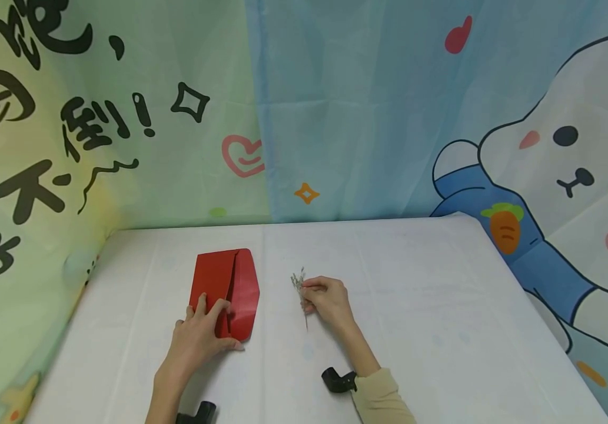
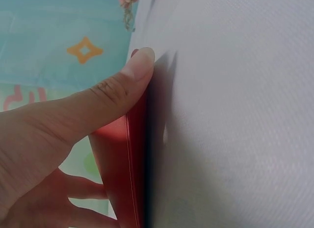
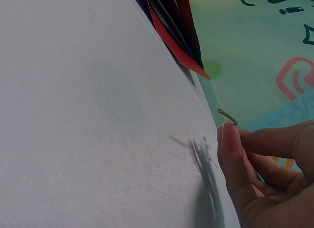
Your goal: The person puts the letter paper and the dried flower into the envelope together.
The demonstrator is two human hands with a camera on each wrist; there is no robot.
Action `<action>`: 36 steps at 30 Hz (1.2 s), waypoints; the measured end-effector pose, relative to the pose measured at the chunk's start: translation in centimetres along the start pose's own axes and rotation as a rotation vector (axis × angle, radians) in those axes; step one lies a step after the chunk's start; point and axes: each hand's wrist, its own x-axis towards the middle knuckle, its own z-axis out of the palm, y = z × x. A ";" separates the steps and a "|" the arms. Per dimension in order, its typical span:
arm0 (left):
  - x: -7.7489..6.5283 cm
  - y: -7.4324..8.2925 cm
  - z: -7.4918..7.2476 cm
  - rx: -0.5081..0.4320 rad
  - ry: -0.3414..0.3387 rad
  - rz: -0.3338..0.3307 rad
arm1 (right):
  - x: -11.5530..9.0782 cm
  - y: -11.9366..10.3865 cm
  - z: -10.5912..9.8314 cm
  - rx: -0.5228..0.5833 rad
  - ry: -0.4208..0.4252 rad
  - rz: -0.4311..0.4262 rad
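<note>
A red envelope (image 1: 212, 274) lies on the white tabletop with its flap (image 1: 245, 288) spread to the right. My left hand (image 1: 198, 335) holds it at the near end, index finger by the opening and thumb along the near edge. In the left wrist view the thumb (image 2: 113, 95) crosses the envelope's edge (image 2: 117, 169), other fingers beyond it. To the right, my right hand (image 1: 327, 300) pinches a small dried flower sprig (image 1: 298, 284) above the table. Its stem end (image 3: 227, 116) pokes out past the fingertips in the right wrist view, where the envelope's mouth (image 3: 171, 22) gapes.
The white-covered table (image 1: 441, 330) reaches back to a printed cloth backdrop (image 1: 335, 118) with cartoon figures and lettering. Black wrist devices (image 1: 338, 380) sit at both wrists. A sprig shadow (image 3: 206, 164) falls on the tabletop.
</note>
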 end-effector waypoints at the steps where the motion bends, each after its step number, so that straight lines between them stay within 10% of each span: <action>1: 0.0 0.0 0.0 0.001 0.001 0.001 | 0.0 0.0 0.1 -0.001 -0.002 0.001; 36: 0.0 0.0 0.0 -0.006 -0.004 -0.001 | 0.2 0.3 0.6 0.040 -0.039 0.015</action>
